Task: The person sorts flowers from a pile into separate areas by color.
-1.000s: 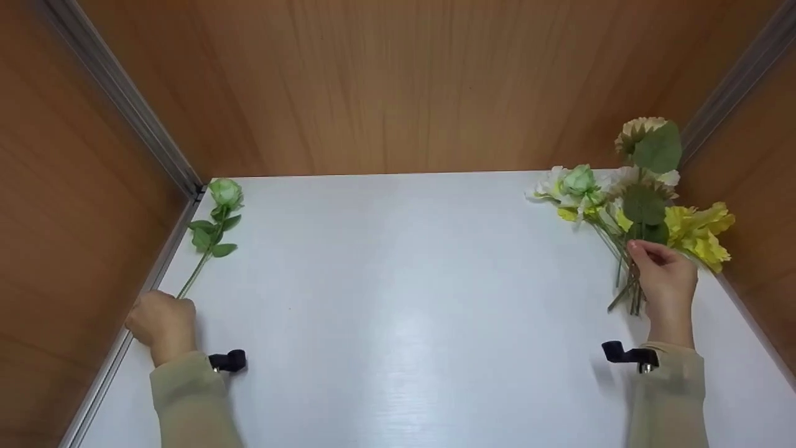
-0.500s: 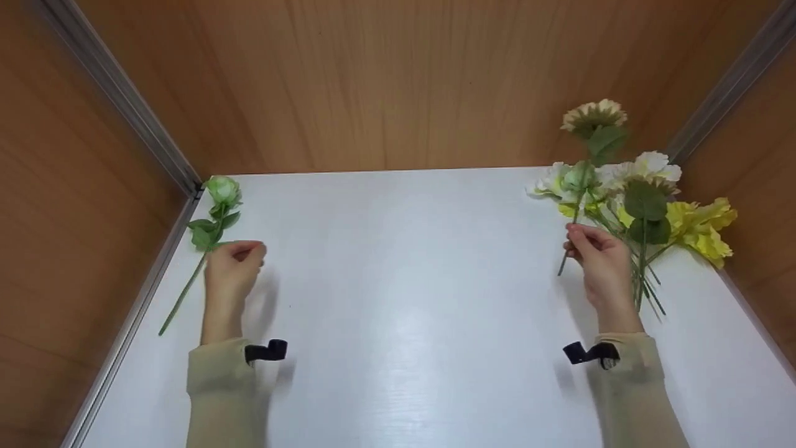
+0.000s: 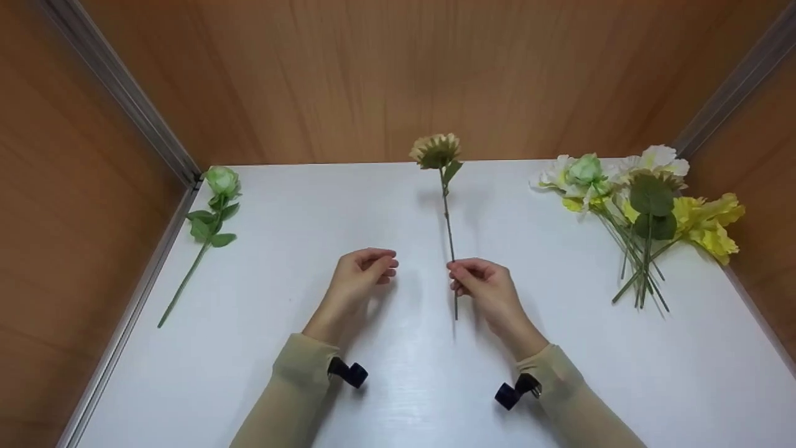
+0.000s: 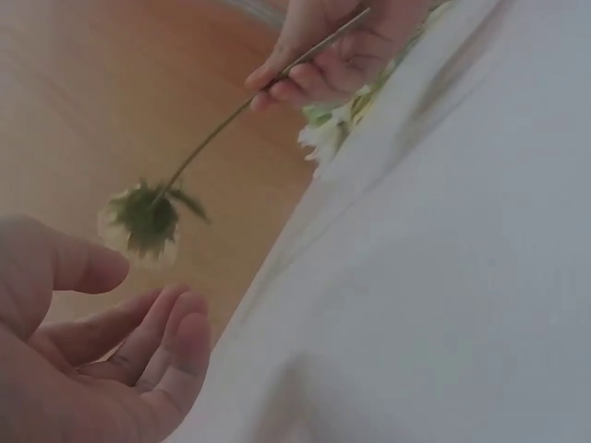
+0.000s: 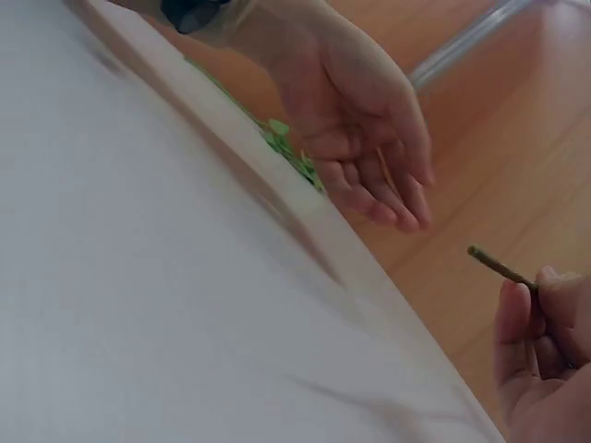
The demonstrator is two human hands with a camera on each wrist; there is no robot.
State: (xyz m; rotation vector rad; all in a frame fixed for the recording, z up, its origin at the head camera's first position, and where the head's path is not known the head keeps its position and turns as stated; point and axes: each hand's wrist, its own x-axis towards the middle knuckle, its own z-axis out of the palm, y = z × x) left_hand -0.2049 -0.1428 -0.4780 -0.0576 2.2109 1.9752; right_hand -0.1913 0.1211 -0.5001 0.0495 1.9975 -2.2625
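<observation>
Near the middle of the white table, my right hand [image 3: 488, 286] pinches the lower stem of a cream artificial flower [image 3: 436, 151] between thumb and fingers. Its head points away from me, and the stem end [image 5: 489, 261] sticks out past my fingers in the right wrist view. To the left of that stem, my left hand [image 3: 360, 277] is held over the table with fingers loosely bent and nothing in them. In the left wrist view a gap shows between the left thumb and fingertips [image 4: 189, 337], with the flower head beyond.
A green rose [image 3: 222, 182] with leaves lies along the table's left side. At the far right lies a bunch of white, green and yellow flowers [image 3: 709, 227], stems toward me. Wooden panels [image 3: 398, 81] wall the white table [image 3: 385, 205] at the back and sides.
My left hand let go of the green rose and moved right to the middle. My right hand drew the cream flower out of the bunch and brought it left to the middle.
</observation>
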